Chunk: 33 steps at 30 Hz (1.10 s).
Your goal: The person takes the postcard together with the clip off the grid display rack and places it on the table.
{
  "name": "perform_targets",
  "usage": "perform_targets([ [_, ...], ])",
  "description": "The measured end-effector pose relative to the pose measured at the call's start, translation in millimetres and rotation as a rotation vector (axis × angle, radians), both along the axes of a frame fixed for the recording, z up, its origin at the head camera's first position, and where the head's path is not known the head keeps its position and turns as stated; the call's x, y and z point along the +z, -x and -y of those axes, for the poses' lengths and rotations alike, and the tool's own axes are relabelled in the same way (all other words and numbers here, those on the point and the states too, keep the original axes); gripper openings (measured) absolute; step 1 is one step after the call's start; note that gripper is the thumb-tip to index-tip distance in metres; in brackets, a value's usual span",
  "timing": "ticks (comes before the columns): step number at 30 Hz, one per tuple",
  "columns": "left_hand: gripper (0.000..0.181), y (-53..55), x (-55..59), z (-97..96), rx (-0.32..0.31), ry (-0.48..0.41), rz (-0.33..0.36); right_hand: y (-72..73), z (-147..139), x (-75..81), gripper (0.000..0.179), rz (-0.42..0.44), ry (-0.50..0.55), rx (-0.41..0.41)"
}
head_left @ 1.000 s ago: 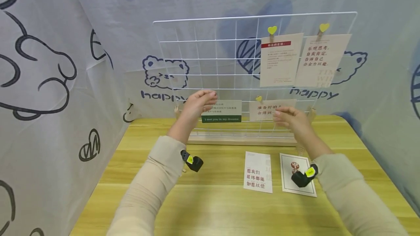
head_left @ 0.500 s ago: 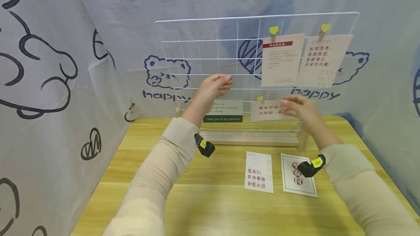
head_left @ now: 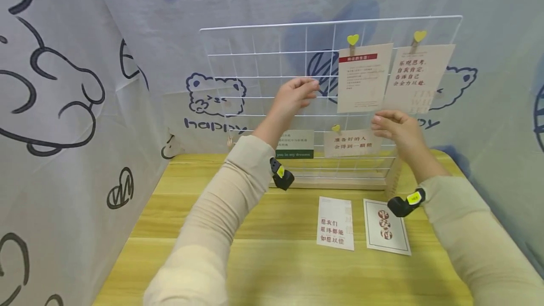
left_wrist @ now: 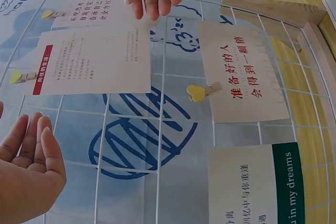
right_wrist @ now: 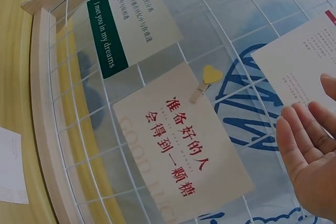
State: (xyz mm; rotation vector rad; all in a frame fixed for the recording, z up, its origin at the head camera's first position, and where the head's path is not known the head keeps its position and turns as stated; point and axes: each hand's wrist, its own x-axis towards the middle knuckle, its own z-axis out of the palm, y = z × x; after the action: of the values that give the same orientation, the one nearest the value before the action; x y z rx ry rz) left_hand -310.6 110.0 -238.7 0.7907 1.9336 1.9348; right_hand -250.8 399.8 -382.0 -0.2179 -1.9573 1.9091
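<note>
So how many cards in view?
6. Upper white grid: red-banner card, far-right card. Lower: green-edged card, two-line card. Table: borderless card, dark-framed card to its right. Arms may hide more.

Clipped by yellow heart clips (head_left: 352, 39) to the upright white grid (head_left: 255, 26) hang, seen from the head, the red-bannered card (head_left: 364, 80) at the left hand's (head_left: 291, 98) 3 o'clock, red-lettered card (head_left: 420, 78) at the right hand's (head_left: 397, 131) 1, wide card (head_left: 350, 143) between its 8 and 9, and green-banded card (head_left: 297, 145) at the left's 6.

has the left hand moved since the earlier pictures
Yes: in the head view, the left hand has moved up and rightward against the white wire grid.
</note>
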Motion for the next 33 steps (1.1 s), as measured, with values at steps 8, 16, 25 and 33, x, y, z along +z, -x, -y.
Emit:
perform_targets([
  [8,0.030,1.0,12.4,-14.3,-0.001,-0.045,-0.042,27.8,-35,-20.7,0.039,-0.037,0.027,-0.029],
  [16,0.029,3.4,26.2,-23.5,-0.006,-0.003,-0.116,58.5,-76,-47.1,0.043,-0.140,-0.043,-0.134],
  [25,0.036,3.7,39.9,-24.5,-0.039,-0.012,-0.146,20.8,-26,13.7,0.041,-0.046,0.021,-0.170],
  [33,0.040,2.9,46.5,-32.9,-0.060,0.037,-0.179,21.1,-16,22.7,0.045,-0.015,-0.007,-0.258],
])
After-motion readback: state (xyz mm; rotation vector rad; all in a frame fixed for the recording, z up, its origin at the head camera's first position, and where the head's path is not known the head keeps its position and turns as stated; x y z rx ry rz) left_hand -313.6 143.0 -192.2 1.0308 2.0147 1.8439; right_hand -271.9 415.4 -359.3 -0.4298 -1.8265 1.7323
